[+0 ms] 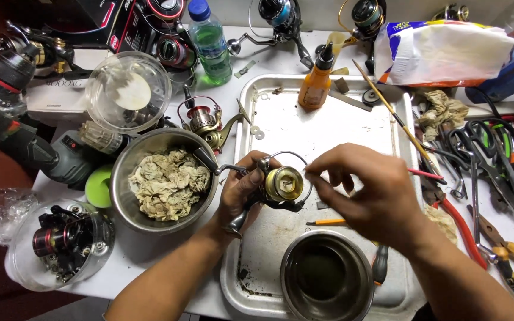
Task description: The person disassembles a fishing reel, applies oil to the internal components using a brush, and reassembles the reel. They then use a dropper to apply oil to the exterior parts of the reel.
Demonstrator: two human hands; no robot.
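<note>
left hand (240, 191) grips reel (282, 184) (gold spool), right hand (364, 189) pinching spool rim.

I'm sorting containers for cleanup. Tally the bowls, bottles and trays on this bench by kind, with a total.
Metal bowls: 2, one holding crumpled rags, one dark inside
Clear plastic bowls: 2, one upper left, one over reel parts
Bottles: 2, green and orange
Metal tray: 1
Total: 7

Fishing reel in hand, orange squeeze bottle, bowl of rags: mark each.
Fishing reel (283, 183), head view, on its gold spool face.
Orange squeeze bottle (314, 89), head view, on its body.
Bowl of rags (127, 159), head view, on its left rim.
</note>
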